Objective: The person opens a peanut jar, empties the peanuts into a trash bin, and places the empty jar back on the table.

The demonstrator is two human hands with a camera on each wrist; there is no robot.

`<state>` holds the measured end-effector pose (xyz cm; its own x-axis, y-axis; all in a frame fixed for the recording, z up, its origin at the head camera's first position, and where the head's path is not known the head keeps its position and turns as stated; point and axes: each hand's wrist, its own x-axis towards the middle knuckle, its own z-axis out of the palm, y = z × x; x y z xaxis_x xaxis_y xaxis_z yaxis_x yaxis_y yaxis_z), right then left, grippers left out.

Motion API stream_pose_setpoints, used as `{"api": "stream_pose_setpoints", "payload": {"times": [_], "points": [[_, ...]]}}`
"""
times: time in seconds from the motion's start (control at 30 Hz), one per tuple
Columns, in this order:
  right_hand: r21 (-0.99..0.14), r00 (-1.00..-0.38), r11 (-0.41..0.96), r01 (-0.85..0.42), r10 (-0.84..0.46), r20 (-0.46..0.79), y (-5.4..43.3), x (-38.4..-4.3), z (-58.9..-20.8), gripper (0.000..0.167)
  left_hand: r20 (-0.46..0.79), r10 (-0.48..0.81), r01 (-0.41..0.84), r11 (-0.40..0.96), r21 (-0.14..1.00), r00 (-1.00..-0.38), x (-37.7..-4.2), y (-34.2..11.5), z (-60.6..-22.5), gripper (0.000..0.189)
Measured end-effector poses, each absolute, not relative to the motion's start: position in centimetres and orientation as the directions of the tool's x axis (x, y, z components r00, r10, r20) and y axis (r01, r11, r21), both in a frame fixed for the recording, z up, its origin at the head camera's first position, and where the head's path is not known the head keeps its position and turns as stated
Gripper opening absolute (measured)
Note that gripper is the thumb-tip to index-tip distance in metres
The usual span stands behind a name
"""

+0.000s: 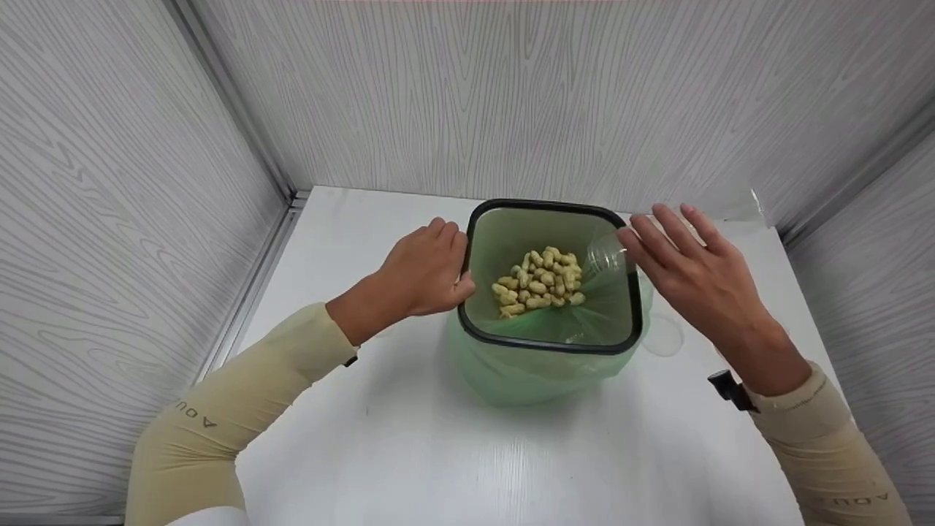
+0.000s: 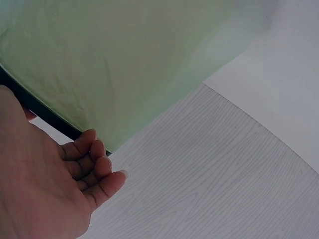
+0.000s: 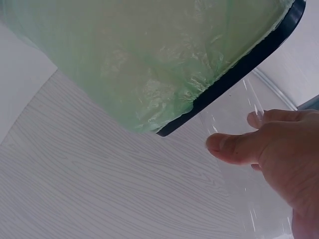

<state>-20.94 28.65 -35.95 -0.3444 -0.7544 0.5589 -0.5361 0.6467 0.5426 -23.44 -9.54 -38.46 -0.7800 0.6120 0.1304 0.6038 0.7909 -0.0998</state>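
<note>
A trash bin with a black rim (image 1: 551, 345) stands on the white table, lined with a thin green plastic bag (image 1: 526, 376) that folds over its outside. Peanuts in their shells (image 1: 540, 281) lie heaped inside it. My left hand (image 1: 431, 270) grips the rim on the left, fingers curled over it; the left wrist view shows this hand (image 2: 55, 174) from below. With my right hand (image 1: 697, 277) I hold a clear plastic jar (image 3: 239, 189) tilted on its side. Its ridged mouth (image 1: 606, 253) points into the bin over the right edge. No contents show in the jar.
A clear round disc (image 1: 663, 336) lies on the white table (image 1: 511, 467) right of the bin. Wood-grain panels (image 1: 453, 95) enclose the table at the back and both sides.
</note>
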Motion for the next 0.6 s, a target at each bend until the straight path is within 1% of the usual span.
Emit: {"api": "stream_pose_setpoints", "payload": {"times": [0.2, 0.3, 0.43, 0.5, 0.6], "points": [[0.508, -0.373, 0.674, -0.536, -0.729, 0.574, 28.71, -20.68, -35.86, 0.06, 0.124, 0.615, 0.605, 0.789, -0.109, -0.779, -23.44, -9.57, -38.52, 0.042], [0.484, -0.391, 0.687, -0.543, -0.716, 0.578, 28.76, -20.53, -35.88, 0.062, 0.119, 0.616, 0.606, 0.787, -0.113, -0.779, -23.4, -9.54, -38.54, 0.043], [0.452, -0.396, 0.697, -0.558, -0.701, 0.593, 28.87, -20.41, -35.86, 0.06, 0.131, 0.615, 0.607, 0.789, -0.101, -0.778, -23.38, -9.55, -38.59, 0.043], [0.444, -0.393, 0.699, -0.56, -0.696, 0.601, 28.93, -20.39, -35.77, 0.057, 0.136, 0.613, 0.606, 0.79, -0.095, -0.778, -23.4, -9.57, -38.61, 0.042], [0.443, -0.385, 0.702, -0.558, -0.692, 0.611, 29.0, -20.36, -35.65, 0.047, 0.138, 0.61, 0.604, 0.792, -0.088, -0.78, -23.42, -9.62, -38.62, 0.04]]}}
